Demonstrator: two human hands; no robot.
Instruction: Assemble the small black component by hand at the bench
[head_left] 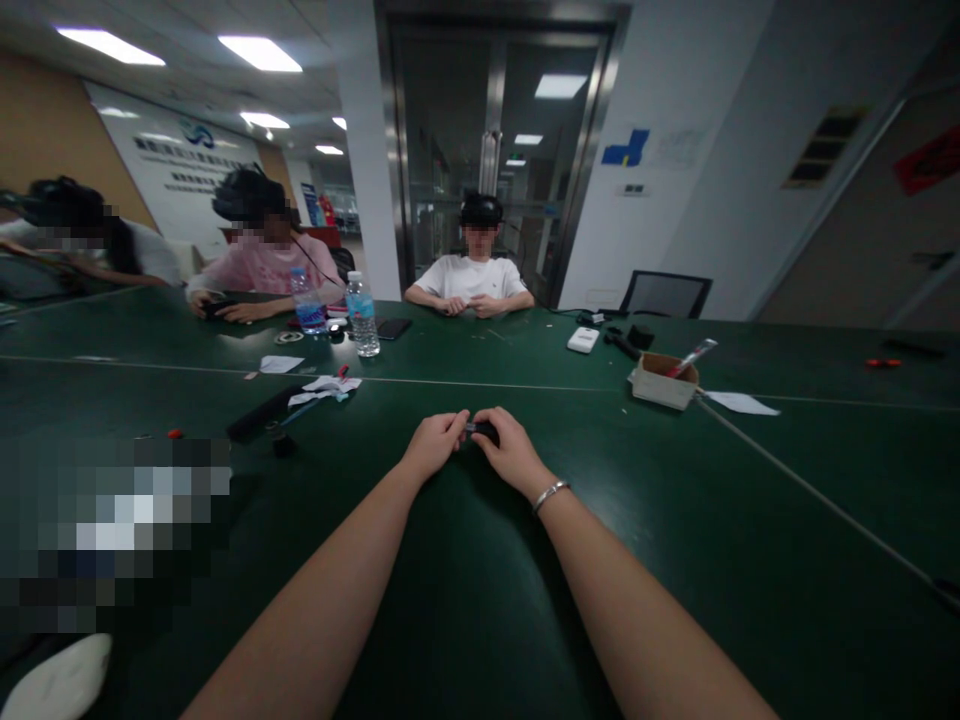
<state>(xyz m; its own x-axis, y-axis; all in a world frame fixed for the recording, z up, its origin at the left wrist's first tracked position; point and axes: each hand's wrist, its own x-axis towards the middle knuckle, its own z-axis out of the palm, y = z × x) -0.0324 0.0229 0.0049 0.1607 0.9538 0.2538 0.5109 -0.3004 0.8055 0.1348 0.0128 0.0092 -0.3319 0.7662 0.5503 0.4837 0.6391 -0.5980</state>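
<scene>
Both of my hands meet over the dark green table [465, 560], around a small black object with a silvery end [486, 431]. My right hand [511, 452] is closed around its black part, thumb and fingers curled. The fingers of my left hand [437, 443] pinch together at the silvery end, which shows in the gap between the hands. Much of the object is covered by my fingers, and its exact kind is too small to make out. A silver bracelet [551, 496] circles my right wrist.
Two water bottles [362, 315] stand at the back left, near crumpled paper [326, 388]. An open cardboard box [664, 388] holding a pen-like item sits at the right, by a white device [583, 340]. Three people in headsets sit around the table, one directly opposite [472, 275].
</scene>
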